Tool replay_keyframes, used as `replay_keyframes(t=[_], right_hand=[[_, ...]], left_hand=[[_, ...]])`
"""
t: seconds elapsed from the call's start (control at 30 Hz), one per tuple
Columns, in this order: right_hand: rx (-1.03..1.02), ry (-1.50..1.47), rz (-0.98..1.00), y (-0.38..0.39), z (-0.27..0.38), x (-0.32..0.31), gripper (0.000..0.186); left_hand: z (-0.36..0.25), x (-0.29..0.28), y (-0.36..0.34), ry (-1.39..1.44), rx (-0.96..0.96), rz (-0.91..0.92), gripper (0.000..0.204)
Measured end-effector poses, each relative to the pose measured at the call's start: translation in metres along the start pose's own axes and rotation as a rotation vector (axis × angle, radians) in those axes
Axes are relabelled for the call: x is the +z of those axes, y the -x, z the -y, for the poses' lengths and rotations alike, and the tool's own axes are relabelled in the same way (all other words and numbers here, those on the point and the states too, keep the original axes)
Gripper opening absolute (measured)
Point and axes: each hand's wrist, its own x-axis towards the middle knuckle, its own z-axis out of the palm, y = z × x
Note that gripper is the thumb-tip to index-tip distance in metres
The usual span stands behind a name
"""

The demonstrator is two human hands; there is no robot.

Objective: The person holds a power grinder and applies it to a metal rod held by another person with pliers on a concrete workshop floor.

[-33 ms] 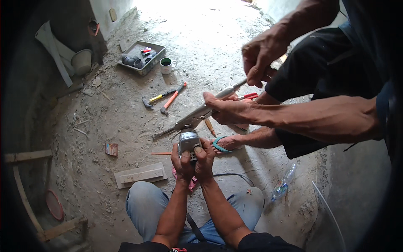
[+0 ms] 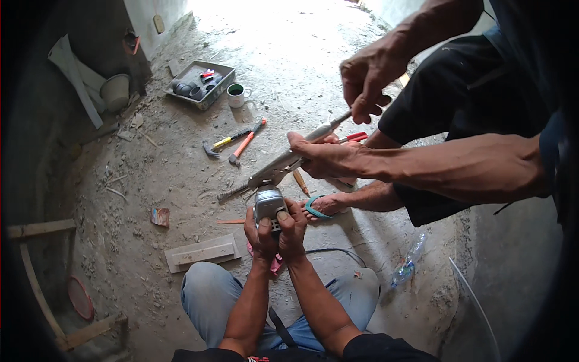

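Observation:
My left hand (image 2: 260, 235) and my right hand (image 2: 289, 236) are closed around a silver power tool (image 2: 268, 202), thumbs on its near side. Its head is up against the underside of a long grey metal piece (image 2: 274, 166), which lies diagonally above it; the exact contact is partly hidden. A co-worker's lower hand (image 2: 325, 157) grips this piece, and their upper hand (image 2: 368, 81) holds the rod at its far end. A pink object (image 2: 276, 262) lies below my hands, partly hidden, near a black cord (image 2: 338, 251). A wooden-handled item (image 2: 300, 181) is behind the metal piece.
Two hammers (image 2: 244, 145), a tray of grey fittings (image 2: 199, 96), a mug (image 2: 235, 99) and a flat board (image 2: 202, 253) lie on the dusty floor. The co-worker's sandalled foot (image 2: 322, 205), a plastic bottle (image 2: 407, 265) and a wooden frame (image 2: 42, 226) are at the sides.
The co-worker's upper hand has shifted slightly left with the rod. The view has shifted very slightly. My hands stay closed on the tool in nearly the same place.

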Motion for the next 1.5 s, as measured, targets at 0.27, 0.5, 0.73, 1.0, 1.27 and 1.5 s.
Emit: replay_keyframes(t=[0.27, 0.5, 0.73, 1.0, 1.27, 1.5], right_hand=[[0.005, -0.063, 0.024, -0.003, -0.013, -0.009, 0.050], [-0.007, 0.024, 0.014, -0.003, -0.015, -0.012, 0.050], [-0.048, 0.043, -0.004, -0.003, -0.014, -0.015, 0.050], [-0.126, 0.181, -0.068, -0.004, -0.016, -0.015, 0.047], [-0.138, 0.198, -0.074, -0.004, -0.015, -0.014, 0.046], [-0.136, 0.202, -0.073, -0.004, -0.014, -0.013, 0.048]], left_hand=[[-0.019, 0.014, -0.001, 0.141, 0.003, 0.001, 0.059], [-0.020, 0.015, -0.001, 0.112, 0.007, 0.038, 0.063], [-0.010, 0.015, 0.000, 0.103, -0.025, 0.047, 0.062], [0.021, 0.003, -0.003, 0.162, -0.037, 0.018, 0.058], [0.024, 0.002, -0.002, 0.223, -0.064, 0.013, 0.058], [0.023, 0.002, -0.003, 0.184, -0.027, -0.005, 0.058]])
